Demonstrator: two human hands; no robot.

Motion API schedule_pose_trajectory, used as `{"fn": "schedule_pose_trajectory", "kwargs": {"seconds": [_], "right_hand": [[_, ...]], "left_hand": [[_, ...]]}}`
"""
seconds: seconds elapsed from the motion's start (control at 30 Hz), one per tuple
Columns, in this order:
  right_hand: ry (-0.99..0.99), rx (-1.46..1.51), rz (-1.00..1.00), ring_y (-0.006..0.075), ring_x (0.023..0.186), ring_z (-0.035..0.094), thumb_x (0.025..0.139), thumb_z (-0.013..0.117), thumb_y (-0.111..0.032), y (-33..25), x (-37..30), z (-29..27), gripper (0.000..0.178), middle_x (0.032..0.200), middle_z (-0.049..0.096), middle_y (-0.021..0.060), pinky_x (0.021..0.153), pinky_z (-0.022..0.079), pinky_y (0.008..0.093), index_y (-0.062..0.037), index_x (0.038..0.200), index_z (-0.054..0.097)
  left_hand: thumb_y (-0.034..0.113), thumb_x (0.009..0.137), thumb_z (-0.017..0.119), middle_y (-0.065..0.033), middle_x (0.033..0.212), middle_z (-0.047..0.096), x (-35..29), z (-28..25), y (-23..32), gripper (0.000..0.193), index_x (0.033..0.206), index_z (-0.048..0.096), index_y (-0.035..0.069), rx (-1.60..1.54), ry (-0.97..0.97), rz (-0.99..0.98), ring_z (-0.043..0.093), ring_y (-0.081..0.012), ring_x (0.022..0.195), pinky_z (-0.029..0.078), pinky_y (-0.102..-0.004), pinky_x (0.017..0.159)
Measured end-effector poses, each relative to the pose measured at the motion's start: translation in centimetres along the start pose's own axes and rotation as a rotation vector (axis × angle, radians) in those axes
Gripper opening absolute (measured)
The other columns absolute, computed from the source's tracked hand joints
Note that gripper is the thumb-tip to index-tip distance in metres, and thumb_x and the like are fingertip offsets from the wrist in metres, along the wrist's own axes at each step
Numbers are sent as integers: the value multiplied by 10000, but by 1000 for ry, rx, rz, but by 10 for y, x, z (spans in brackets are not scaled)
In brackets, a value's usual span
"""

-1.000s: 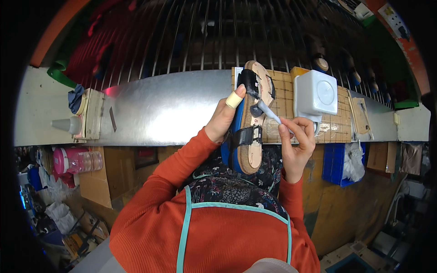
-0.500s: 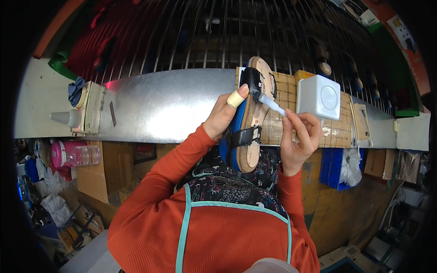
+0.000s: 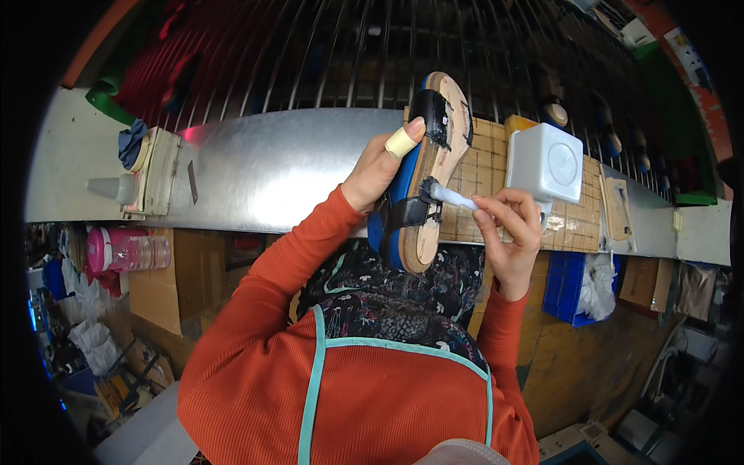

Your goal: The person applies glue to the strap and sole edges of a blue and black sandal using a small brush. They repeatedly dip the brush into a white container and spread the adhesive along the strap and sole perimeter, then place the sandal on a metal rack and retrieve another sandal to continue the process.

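My left hand (image 3: pixel 381 167) grips the edge of a shoe sole with black straps (image 3: pixel 431 159), mounted on a blue shoe last (image 3: pixel 399 194). Its tan underside faces up, with the black strap ends folded onto it. Yellow tape wraps my left thumb, which presses by the upper strap; the other fingers are hidden beneath. Between the fingertips of my right hand (image 3: pixel 508 232) is a small brush (image 3: pixel 453 196) with a whitish handle. The brush's dark bristles touch the sole's edge just above the lower strap.
A white square plastic container (image 3: pixel 545 164) stands on a taped brown cardboard sheet (image 3: pixel 488 151) right of the shoe. Beyond the metal worktop (image 3: pixel 271 155) run metal bars (image 3: pixel 356 62) with more shoes among them. A grey cone (image 3: pixel 112 188) lies left; a blue bin (image 3: pixel 564 287) sits lower right.
The shoe has shifted slightly away from me. The brush has moved from near the upper strap down to the lower strap, and its dark bristles now show.
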State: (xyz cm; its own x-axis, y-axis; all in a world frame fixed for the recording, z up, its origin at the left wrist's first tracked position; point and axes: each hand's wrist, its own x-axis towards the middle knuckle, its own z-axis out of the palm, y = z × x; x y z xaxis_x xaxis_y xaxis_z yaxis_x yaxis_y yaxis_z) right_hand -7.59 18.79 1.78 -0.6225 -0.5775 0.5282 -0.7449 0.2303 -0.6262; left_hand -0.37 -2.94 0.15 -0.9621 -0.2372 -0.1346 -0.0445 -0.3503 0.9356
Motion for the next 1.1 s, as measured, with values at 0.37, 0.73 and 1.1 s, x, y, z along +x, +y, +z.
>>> {"fn": "schedule_pose_trajectory", "kwargs": {"seconds": [0.37,0.73,1.1], "right_hand": [[-61,76,14,138,687,511,716,776,-76,2,-6,-2,201,833,605,11,717,315,295,-110,914,759],[-67,140,-79,142,737,533,720,775,-64,-5,3,-18,210,891,612,28,678,372,285,-97,927,761],[-64,267,154,101,636,534,771,757,-21,-19,-28,13,170,886,584,46,612,416,236,-43,940,754]], "left_hand": [[579,947,461,-123,1114,641,7,-2,3,661,1259,537,1,3,28,24,641,-151,941,524,-285,822],[632,895,525,-107,961,675,10,5,4,706,1134,615,-26,-138,67,63,660,-128,824,540,-246,732],[612,907,528,-103,1090,658,-6,-11,3,700,1252,545,4,-344,119,137,663,-132,897,554,-274,789]]}}
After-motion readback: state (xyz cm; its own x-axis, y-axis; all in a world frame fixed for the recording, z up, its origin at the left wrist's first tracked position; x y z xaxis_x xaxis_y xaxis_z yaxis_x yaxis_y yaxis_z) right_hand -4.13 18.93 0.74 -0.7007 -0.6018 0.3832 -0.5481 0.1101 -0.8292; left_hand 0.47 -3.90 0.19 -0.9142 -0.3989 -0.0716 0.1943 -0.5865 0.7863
